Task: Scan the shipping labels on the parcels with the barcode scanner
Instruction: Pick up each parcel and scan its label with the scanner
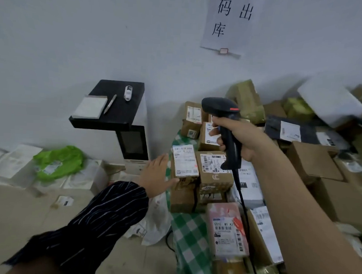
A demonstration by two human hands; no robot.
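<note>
Scanner: black handheld barcode scanner (221,109) with a red patch on its head, held upright above the parcels, head pointing left. I log its black cable (243,201) trailing from the handle down over the boxes.
Right hand: right hand (238,137) wrapped round the scanner's handle, fingers curled across its front.
Left hand: left hand (156,177) flat with straight fingers against the left face of a small brown cardboard box (184,168) with a white shipping label on top; I see the thumb tip touching it.
Neighbouring parcels: second labelled brown box (213,170) touching the first on its right; pink-wrapped parcel (226,229) nearer me; more cartons piled behind.
Table cover: green-and-white checked cloth (188,233).
Beside table: white machine (133,142) with a dark screen and black top, bearing a white notepad (91,107) and a pen (110,103).
Floor: bright green plastic bag (59,162).
</note>
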